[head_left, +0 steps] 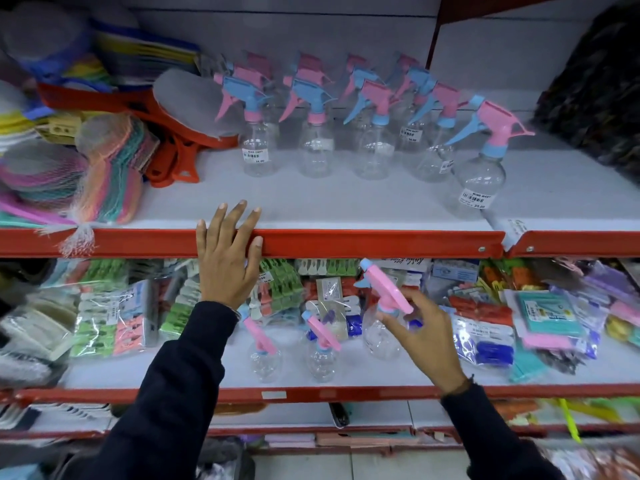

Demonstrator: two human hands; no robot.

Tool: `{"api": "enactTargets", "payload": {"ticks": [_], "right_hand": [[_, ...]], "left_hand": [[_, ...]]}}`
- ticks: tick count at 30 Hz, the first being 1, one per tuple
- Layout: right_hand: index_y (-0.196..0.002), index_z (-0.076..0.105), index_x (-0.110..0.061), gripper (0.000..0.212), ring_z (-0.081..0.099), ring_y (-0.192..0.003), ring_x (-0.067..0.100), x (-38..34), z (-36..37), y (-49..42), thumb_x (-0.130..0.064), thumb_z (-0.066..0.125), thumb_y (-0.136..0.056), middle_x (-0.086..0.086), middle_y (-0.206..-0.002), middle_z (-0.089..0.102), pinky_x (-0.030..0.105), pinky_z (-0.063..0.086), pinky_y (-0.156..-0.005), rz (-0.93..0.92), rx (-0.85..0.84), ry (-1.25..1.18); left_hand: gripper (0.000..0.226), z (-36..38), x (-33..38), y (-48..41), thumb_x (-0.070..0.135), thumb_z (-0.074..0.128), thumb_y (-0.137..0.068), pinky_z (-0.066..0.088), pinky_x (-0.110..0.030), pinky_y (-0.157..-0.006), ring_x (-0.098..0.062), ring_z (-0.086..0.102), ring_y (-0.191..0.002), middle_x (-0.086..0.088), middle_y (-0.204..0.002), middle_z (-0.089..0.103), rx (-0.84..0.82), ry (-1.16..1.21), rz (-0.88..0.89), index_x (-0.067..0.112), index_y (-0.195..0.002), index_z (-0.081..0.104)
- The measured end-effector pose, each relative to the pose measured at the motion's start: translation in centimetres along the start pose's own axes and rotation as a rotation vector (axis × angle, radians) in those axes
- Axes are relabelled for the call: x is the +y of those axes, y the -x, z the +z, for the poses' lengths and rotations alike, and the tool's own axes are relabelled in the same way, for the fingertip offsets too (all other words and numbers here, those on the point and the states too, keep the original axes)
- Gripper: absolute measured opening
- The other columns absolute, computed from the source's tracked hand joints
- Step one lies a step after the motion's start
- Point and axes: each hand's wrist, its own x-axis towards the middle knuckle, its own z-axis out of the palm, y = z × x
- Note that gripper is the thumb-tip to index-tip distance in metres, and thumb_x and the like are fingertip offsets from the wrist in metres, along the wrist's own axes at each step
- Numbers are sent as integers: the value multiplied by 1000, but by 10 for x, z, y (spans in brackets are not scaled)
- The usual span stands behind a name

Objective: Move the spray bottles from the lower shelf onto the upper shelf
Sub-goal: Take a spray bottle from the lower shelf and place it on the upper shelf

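Both hands were at the shelving. Left hand lay flat with spread fingers on the red metal lip of the upper shelf, grasping nothing and seemingly bracing. Right hand was at the neck of a clear plastic spray bottle with a pink trigger head and blue collar standing on the white lower shelf; its fingers were curled loosely round the collar, and motion blur left it unclear whether the grip had closed.

By my reading, the step in hand was the pickup of this bottle. The next move called for closing firmly on the neck, lifting out clear of the red lip above, and setting it in the bare front strip of the upper shelf.

Three bottles stood on the lower shelf: the reached one, plus two smaller-looking clear bottles with pink heads just left of it. On the upper shelf I counted five in the front rank, the rightmost bottle set forward; more stood behind, perhaps four to six, too blurred to count surely.
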Motion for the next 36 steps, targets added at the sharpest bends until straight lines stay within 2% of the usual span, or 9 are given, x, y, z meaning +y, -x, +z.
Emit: {"api": "enactTargets", "payload": {"ticks": [2, 4, 7, 10, 12, 15, 23, 27, 36], "right_hand": [[-97, 57, -40, 33, 57, -66, 5, -35, -17, -9, -44, 74, -69, -20, -81, 64, 15, 45, -59, -106, 86, -64], [-98, 56, -42, 34, 62, -70, 11, -66, -32, -22, -55, 68, -69, -15, -85, 65, 30, 55, -60, -185, 177, -107], [-97, 56, -41, 28, 65, -79, 27, -104, -50, -50, -48, 68, -73, -3, -92, 66, 46, 57, -66, -273, 293, -148], [-100, 58, -29, 28, 59, -81, 15, -126, -54, -86, -34, 72, -76, -11, -92, 61, 29, 52, -72, -274, 387, -164], [-97, 58, -23, 27, 54, -74, 7, -130, -49, -111, -31, 73, -76, -10, -84, 59, 16, 46, -67, -255, 438, -153], [-93, 58, -23, 25, 50, -69, 6, -122, -34, -145, -31, 73, -76, -10, -78, 56, 9, 40, -60, -231, 429, -122], [-103, 63, -8, 34, 56, -78, 15, -84, -3, -189, -26, 74, -77, 14, -100, 63, 15, 43, -60, -226, 415, -7], [-99, 64, -6, 33, 59, -78, 16, -77, 0, -191, -29, 74, -77, 13, -96, 62, 28, 48, -69, -204, 438, 9], [-94, 68, -9, 22, 65, -82, 18, -77, -6, -191, -23, 69, -77, 10, -97, 71, 33, 51, -77, -210, 443, 63]], "left_hand": [[42, 1, 0, 0, 34, 33, -94, -5, -31, -116, -20, 25, -139, -3, -143, 46, 3, 1, -2, 25, -134, 45], [43, 2, 0, -1, 35, 33, -94, -5, -32, -116, -20, 25, -138, -4, -142, 47, 7, -2, 1, 24, -134, 45], [43, 1, 0, 1, 35, 32, -94, -4, -32, -117, -21, 28, -136, -5, -140, 49, 8, -9, 1, 24, -134, 45], [43, 0, 0, 3, 35, 33, -94, -4, -32, -117, -22, 30, -134, -5, -138, 50, -7, -8, 1, 24, -133, 46], [43, -1, 0, 3, 36, 33, -93, -3, -32, -116, -22, 31, -133, -5, -137, 51, -19, -12, -1, 24, -132, 45], [44, -2, -1, 2, 39, 28, -95, -2, -32, -117, -22, 32, -133, -5, -137, 51, -40, -13, -8, 24, -132, 45], [46, -2, -3, 2, 43, 22, -97, 0, -34, -117, -21, 31, -133, -4, -136, 51, -55, -16, -10, 25, -133, 45], [45, -1, -3, 2, 42, 24, -96, 0, -33, -116, -21, 31, -133, -4, -135, 52, -58, -9, -13, 26, -132, 45], [46, 0, -2, 1, 43, 21, -96, 0, -33, -116, -21, 32, -133, -4, -135, 52, -55, -9, -7, 26, -132, 43]]}}
